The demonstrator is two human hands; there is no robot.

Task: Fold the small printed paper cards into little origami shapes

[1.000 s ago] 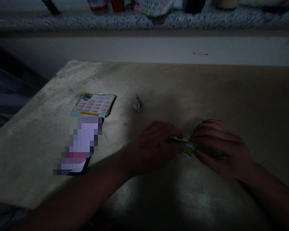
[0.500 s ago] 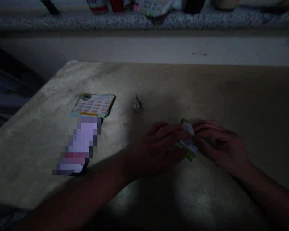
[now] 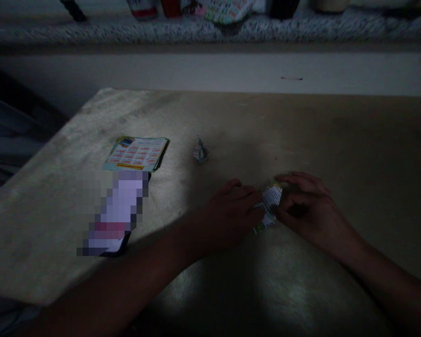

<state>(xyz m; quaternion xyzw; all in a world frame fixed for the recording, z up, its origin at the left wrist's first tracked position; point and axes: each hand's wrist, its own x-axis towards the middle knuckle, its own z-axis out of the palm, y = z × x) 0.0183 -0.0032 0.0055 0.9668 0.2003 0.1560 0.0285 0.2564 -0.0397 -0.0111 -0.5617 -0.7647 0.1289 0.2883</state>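
Observation:
A small folded piece of printed paper (image 3: 268,206) lies on the brown table (image 3: 337,135), low in the middle of the view. My left hand (image 3: 228,215) has its fingers curled, and the fingertips pinch the paper's left edge. My right hand (image 3: 307,206) comes in from the right; its thumb and fingers close on the paper's right side. Both forearms rest on or near the tabletop. The scene is dim.
A stack of printed paper sheets (image 3: 136,153) lies to the left, a phone with a lit screen (image 3: 115,213) just in front of it. A small folded paper figure (image 3: 200,152) stands near the middle. A shelf with jars and objects (image 3: 210,14) runs behind the table.
The paper was held flat and long between both hands, then turned up; now it is folded shorter and lower, and both hands have shifted slightly left and down toward the table.

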